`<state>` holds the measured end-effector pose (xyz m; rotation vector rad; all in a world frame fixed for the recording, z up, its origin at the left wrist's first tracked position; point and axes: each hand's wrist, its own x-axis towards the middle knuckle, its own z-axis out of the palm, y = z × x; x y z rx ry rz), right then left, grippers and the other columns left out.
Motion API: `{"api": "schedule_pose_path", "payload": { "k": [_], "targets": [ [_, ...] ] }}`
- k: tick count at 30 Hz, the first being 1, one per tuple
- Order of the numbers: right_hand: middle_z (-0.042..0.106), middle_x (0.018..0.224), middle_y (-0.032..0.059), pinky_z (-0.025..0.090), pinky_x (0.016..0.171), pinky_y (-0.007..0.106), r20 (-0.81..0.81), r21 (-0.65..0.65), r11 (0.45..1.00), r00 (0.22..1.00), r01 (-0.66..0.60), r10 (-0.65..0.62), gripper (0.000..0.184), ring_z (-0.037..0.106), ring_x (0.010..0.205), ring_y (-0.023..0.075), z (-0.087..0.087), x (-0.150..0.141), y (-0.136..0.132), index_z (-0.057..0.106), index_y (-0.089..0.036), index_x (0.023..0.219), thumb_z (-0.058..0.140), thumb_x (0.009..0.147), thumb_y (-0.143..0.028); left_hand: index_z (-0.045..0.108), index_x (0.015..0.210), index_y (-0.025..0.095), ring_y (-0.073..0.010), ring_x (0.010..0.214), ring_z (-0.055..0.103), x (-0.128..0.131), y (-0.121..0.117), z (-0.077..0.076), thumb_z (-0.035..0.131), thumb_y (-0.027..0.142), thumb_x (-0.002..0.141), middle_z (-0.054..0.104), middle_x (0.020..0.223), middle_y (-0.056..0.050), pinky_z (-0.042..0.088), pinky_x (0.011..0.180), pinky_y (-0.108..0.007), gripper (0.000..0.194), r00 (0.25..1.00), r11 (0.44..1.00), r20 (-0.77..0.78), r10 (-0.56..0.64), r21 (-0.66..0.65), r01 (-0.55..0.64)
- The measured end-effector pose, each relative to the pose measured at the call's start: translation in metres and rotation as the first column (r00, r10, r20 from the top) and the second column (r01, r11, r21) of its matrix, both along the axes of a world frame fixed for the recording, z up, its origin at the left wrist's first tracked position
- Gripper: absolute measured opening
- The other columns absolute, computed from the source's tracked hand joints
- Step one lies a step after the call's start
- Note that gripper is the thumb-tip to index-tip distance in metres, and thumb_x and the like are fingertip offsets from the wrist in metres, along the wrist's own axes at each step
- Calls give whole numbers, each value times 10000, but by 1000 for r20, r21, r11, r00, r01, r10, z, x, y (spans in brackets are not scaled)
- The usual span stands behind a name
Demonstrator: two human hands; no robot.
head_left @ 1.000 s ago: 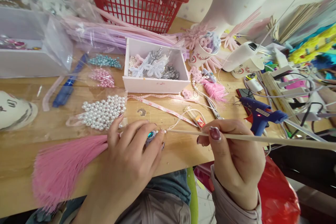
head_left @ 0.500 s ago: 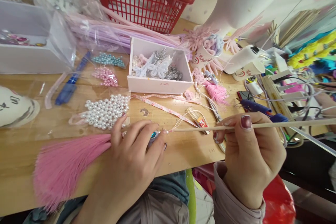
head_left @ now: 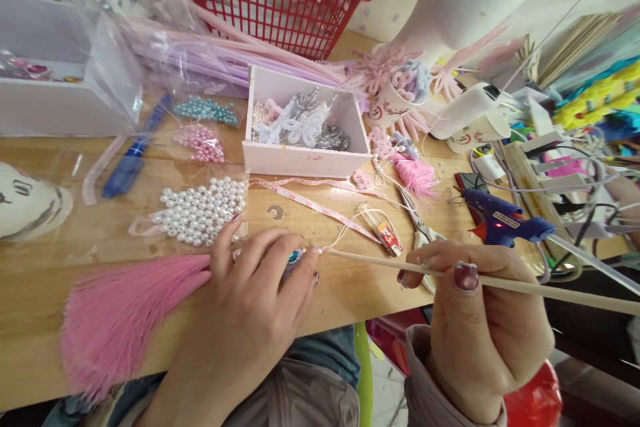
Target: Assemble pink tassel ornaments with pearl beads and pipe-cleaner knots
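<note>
My left hand point(head_left: 253, 300) rests on the wooden table point(head_left: 345, 287), fingers pinched round a small teal-jewelled ornament point(head_left: 291, 256) at the head of a big pink tassel point(head_left: 120, 320) that fans out to the left. My right hand point(head_left: 480, 320) grips a long thin wooden stick point(head_left: 550, 293) between thumb and fingers. The stick's tip meets the ornament at my left fingertips. A thin white thread point(head_left: 345, 230) loops away from that spot.
Bags of white pearls point(head_left: 200, 212), pink beads point(head_left: 200, 142) and blue beads point(head_left: 206, 109) lie behind my left hand. A white box point(head_left: 305, 161) of trims, a tape measure point(head_left: 320, 207), scissors point(head_left: 420, 227), a blue glue gun point(head_left: 505, 225) and a red basket point(head_left: 280, 0) stand further back.
My right hand dropped back down and toward me after lifting, tilting the stick's far end lower to the right. The left hand and tassel stayed put.
</note>
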<state>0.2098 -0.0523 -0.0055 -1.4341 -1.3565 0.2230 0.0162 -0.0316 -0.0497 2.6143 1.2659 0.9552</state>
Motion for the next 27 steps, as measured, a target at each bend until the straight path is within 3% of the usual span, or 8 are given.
{"api": "schedule_pose_path", "payload": {
  "k": [5, 9, 13, 17, 20, 23, 25, 27],
  "targets": [
    [633, 660, -9, 471, 576, 320, -55, -76, 997, 998, 19, -23, 177, 593, 555, 158, -3, 2, 0, 659, -209, 842, 634, 992, -301, 701, 1080, 173, -280, 1045, 692, 1, 0, 0, 676, 159, 936, 769, 1070, -86, 292, 1177, -578, 147, 1000, 1000, -5, -2, 10, 2],
    [595, 627, -31, 457, 580, 301, -219, -64, 996, 973, 60, -72, 207, 572, 544, 139, -2, 13, 6, 646, -202, 807, 634, 1001, -275, 700, 1072, 175, -281, 1048, 687, 1, 0, 0, 676, 151, 929, 767, 1064, -87, 291, 1175, -583, 146, 1000, 1000, -11, 3, 9, -2],
    [603, 632, -24, 462, 515, 303, -330, 104, 981, 936, 166, -123, 194, 564, 519, 144, 1, 25, 14, 694, -207, 799, 654, 984, -251, 704, 1080, 178, -284, 1060, 686, 2, 0, -2, 672, 157, 931, 768, 1081, -90, 296, 1176, -595, 153, 1000, 1000, 2, 9, 6, -9],
    [646, 693, -1, 493, 564, 351, -323, 375, 899, 941, 227, -103, 112, 578, 574, 183, 3, 31, 16, 758, -224, 872, 676, 947, -239, 712, 1072, 183, -273, 1027, 697, 2, 1, -6, 683, 163, 924, 772, 1071, -85, 305, 1181, -581, 153, 1000, 999, 24, 11, 32, -12],
    [717, 788, 16, 496, 624, 363, -198, 412, 873, 961, 262, -195, 106, 632, 649, 199, 1, 37, 12, 795, -216, 922, 702, 889, -177, 722, 1101, 188, -269, 1024, 698, 1, 2, -10, 687, 159, 917, 773, 1073, -77, 284, 1197, -566, 189, 1000, 999, 31, -2, 47, 0],
    [774, 946, 47, 531, 768, 410, 105, 193, 953, 961, 234, -258, 183, 708, 827, 247, -3, 51, 6, 802, -218, 1027, 699, 887, -161, 728, 1104, 188, -269, 1016, 696, -1, 2, -12, 683, 165, 922, 774, 1062, -77, 264, 1202, -552, 189, 999, 998, 34, -12, 65, 10],
    [778, 1054, 71, 541, 866, 437, 355, 27, 989, 923, 145, -145, 226, 721, 967, 271, -5, 62, 5, 778, -223, 1108, 686, 907, -173, 729, 1120, 191, -266, 1014, 695, -3, 3, -13, 665, 167, 930, 773, 1074, -78, 257, 1204, -541, 202, 1000, 997, 10, -26, 74, 25],
    [771, 1101, 87, 552, 901, 445, 530, -49, 998, 848, 41, -9, 259, 721, 1009, 270, -8, 73, 6, 756, -226, 1152, 659, 921, -159, 727, 1139, 196, -263, 1022, 693, -3, 4, -13, 649, 162, 935, 772, 1092, -78, 253, 1204, -530, 221, 1000, 996, 1, -29, 87, 29]
  ]
}}
